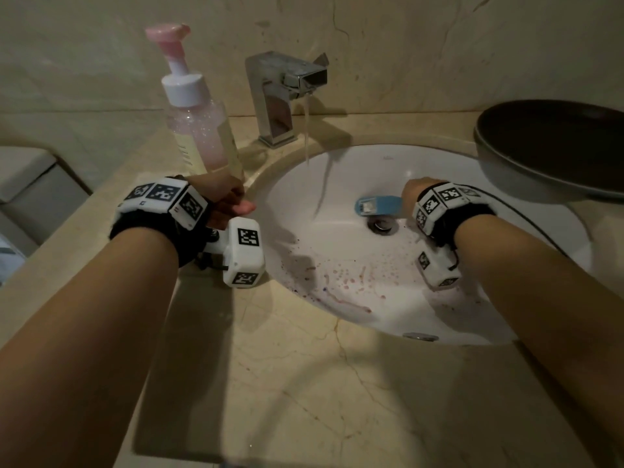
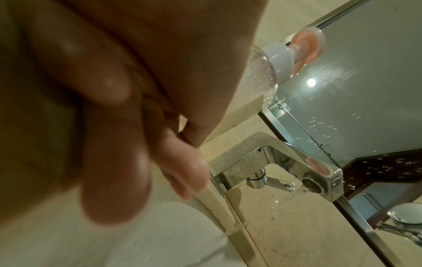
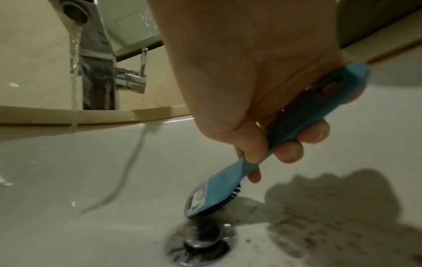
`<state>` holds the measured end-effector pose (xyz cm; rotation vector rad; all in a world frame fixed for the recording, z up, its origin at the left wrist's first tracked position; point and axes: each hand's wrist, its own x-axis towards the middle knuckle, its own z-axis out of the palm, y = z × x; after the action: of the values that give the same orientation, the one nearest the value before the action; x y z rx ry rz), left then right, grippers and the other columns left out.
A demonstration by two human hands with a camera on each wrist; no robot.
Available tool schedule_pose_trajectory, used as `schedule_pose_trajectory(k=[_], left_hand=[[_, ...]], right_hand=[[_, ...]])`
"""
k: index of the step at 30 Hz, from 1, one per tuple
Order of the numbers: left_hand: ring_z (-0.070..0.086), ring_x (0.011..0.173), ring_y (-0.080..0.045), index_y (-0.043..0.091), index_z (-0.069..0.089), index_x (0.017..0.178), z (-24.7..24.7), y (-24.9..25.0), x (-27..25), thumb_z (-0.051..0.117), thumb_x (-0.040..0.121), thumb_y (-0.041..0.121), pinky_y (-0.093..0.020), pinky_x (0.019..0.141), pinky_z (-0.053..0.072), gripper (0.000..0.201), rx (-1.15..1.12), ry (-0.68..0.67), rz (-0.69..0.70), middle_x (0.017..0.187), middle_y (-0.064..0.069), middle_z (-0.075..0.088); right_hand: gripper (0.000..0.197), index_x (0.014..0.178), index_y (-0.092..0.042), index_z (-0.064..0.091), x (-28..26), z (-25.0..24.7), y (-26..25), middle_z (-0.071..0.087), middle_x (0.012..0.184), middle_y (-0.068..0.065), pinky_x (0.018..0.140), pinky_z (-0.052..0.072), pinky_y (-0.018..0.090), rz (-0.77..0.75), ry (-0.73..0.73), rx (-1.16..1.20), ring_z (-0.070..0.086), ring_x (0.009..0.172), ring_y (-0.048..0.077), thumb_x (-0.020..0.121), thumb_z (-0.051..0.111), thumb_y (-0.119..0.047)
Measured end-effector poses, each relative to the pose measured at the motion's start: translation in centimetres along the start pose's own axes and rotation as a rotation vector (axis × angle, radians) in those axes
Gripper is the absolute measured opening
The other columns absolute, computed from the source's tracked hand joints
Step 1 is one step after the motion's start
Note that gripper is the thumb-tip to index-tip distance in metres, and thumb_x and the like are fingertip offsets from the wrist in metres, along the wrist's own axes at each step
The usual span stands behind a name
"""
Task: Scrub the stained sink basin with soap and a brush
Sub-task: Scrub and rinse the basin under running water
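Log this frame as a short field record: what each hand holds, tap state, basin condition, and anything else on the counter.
left hand: grips the base of the soap bottle, held at the counter beside the basin
right hand: grips the blue brush, its head just above the drain
faucet: running, water streams into the basin
sink basin: reddish stains on the near part
soap: none visible on the brush or in the basin
also on counter: dark bowl at the right

- The head view looks down from above onto the sink basin (image 1: 337, 184).
- The left wrist view looks up, close under the fingers (image 2: 114, 171).
- The right wrist view sits low inside the basin.
- All three share the faucet (image 1: 283, 96).
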<state>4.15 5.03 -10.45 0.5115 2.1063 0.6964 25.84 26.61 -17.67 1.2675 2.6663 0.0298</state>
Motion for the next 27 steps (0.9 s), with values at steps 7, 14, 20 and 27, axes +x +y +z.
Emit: schedule_pose_trajectory(k=[7,14,20,27], left_hand=[[0.028,0.038,-0.008,0.014,0.039,0.061,0.2,0.2,-0.6,0.029,0.096,0.024,-0.007,0.03,0.022,0.038,-0.022,0.03,0.003,0.03,0.005,0.039],[0.028,0.041,-0.009,0.013,0.041,0.06,0.2,0.1,-0.3,0.029,0.096,0.029,-0.007,0.031,0.021,0.041,-0.017,0.026,-0.006,0.031,0.005,0.039],[0.025,0.02,-0.005,0.012,0.038,0.059,0.1,0.0,0.3,0.028,0.096,0.03,-0.006,0.03,0.017,0.042,-0.031,-0.002,0.017,0.028,0.005,0.034],[0.024,0.024,-0.006,0.013,0.038,0.057,-0.2,-0.2,0.9,0.029,0.095,0.033,-0.005,0.033,0.016,0.044,-0.01,0.005,0.009,0.038,0.003,0.033]], right_hand=[[0.016,0.082,-0.014,0.056,-1.5,-0.5,0.4,0.053,0.068,0.003,0.07,0.054,0.031,0.037,-0.037,-0.05,0.058,0.066,0.022,0.074,0.07,-0.017],[0.031,0.102,-0.015,0.059,1.3,1.3,-2.9,0.057,0.084,0.003,0.063,0.042,0.027,-0.093,0.003,-0.044,0.056,0.073,0.024,0.083,0.06,-0.039],[0.017,0.082,-0.015,0.056,-0.2,0.8,0.4,0.057,0.075,0.005,0.068,0.048,0.029,0.092,0.025,-0.131,0.059,0.071,0.025,0.073,0.069,-0.02],[0.021,0.101,-0.005,0.061,0.5,0.9,-1.2,0.06,0.088,0.01,0.066,0.043,0.027,-0.025,-0.008,-0.043,0.054,0.073,0.025,0.088,0.055,-0.02]])
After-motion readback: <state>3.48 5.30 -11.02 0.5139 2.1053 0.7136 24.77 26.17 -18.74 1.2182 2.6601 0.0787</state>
